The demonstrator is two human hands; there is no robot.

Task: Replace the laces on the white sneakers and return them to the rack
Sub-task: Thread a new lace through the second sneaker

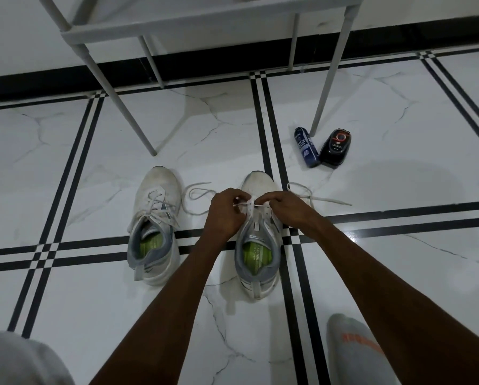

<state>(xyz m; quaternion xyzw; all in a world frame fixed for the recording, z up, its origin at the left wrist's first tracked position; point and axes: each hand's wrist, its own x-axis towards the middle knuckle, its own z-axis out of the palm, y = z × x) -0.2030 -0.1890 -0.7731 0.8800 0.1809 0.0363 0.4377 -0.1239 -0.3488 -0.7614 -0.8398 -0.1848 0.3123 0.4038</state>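
Presently the right-hand sneaker (257,240) stands on the tiled floor (93,162), toe toward the rack (205,26), directly beneath both hands. Left hand (227,215) pinches the white lace (327,200) at the left eyelets; right hand (285,208) pinches it at the right eyelets. Loose lace ends trail onto the floor on either side of the toe. The second sneaker (153,223), already laced, sits just left, apart from the hands. A blue spray can (306,147) and a black bottle (335,147) lie touching by a rack leg.
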